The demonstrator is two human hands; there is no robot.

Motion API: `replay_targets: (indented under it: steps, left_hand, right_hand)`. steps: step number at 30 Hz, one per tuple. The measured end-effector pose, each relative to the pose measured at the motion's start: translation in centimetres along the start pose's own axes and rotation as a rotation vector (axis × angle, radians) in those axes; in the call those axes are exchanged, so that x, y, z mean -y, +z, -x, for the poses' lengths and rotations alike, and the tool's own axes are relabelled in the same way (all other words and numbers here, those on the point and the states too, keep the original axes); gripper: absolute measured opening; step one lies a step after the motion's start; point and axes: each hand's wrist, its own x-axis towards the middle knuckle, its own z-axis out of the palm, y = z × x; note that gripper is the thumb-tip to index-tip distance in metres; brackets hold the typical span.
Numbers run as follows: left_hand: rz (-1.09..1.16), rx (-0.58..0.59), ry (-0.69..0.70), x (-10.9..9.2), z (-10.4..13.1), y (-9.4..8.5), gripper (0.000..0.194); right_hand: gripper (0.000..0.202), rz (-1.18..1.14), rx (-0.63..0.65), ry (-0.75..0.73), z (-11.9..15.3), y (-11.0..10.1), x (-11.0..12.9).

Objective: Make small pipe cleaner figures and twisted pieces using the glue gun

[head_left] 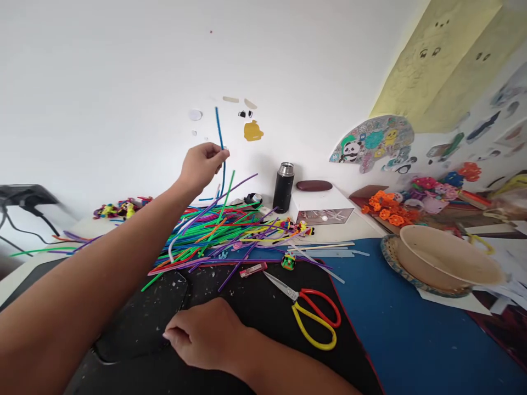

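Observation:
My left hand (205, 164) is raised above the pile, thumb and fingers pinched on a blue pipe cleaner (219, 126). The stem stands upright, its lower part bending off to the left. Below lies a tangled heap of pipe cleaners (214, 230) in green, purple, red, blue and white. Over the black mat (255, 362), my right hand (209, 334) is curled closed; whatever is inside its fingers, if anything, is hidden. Scissors (304, 307) with one red and one yellow handle lie to its right. A small red-and-white packet (253, 269) rests by the blade tips.
A black flask (284, 186) stands by the wall, beside a white box (325, 206) with a dark red case (314, 185) on top. On the right, a beige bowl (448, 258) sits near orange pipe-cleaner flowers (387, 207). Dark cables (31, 211) hang at left.

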Motion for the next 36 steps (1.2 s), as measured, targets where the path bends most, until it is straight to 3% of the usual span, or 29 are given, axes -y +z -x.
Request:
replay_targets:
  steps: [4,7,11,14,18,21,25,32,36]
  left_hand:
    - [-0.049,0.157,0.023,-0.4,0.0,-0.3,0.015]
    - [0.118,-0.077,0.028,-0.5,-0.6,-0.8,0.016]
    - [0.226,-0.058,0.010,-1.0,-1.3,-2.1,0.019]
    - [0.358,-0.192,0.015,-1.4,-1.2,-2.8,0.018]
    - [0.293,-0.013,-0.024,-1.5,-1.0,-3.1,0.017]
    - [0.417,-0.048,-0.052,-1.7,-0.2,-3.3,0.018]
    - [0.555,-0.004,-0.125,-2.2,2.9,-4.3,0.018]
    - [0.806,-0.020,-0.268,-1.4,11.8,-6.7,0.014]
    - [0.840,0.051,-0.370,-0.6,15.9,-7.2,0.033]
  right_hand:
    - [0.024,-0.002,-0.028,-0.001,0.1,0.3,-0.1]
    - [0.023,-0.007,-0.027,-0.008,0.0,0.5,-0.1]
    - [0.024,0.000,-0.016,-0.003,0.0,0.4,-0.2]
    - [0.025,0.001,-0.007,-0.003,0.0,0.3,-0.2]
    - [0.024,-0.024,-0.019,-0.008,0.1,0.5,-0.2]
    - [0.024,-0.014,-0.016,-0.008,0.0,0.5,-0.2]
    - [0.026,-0.015,-0.036,-0.017,0.1,0.0,-0.2]
    - [0.019,-0.317,-0.214,0.063,0.4,-0.9,-0.6]
    - [0.020,-0.570,-0.344,0.122,0.4,-1.4,-0.9]
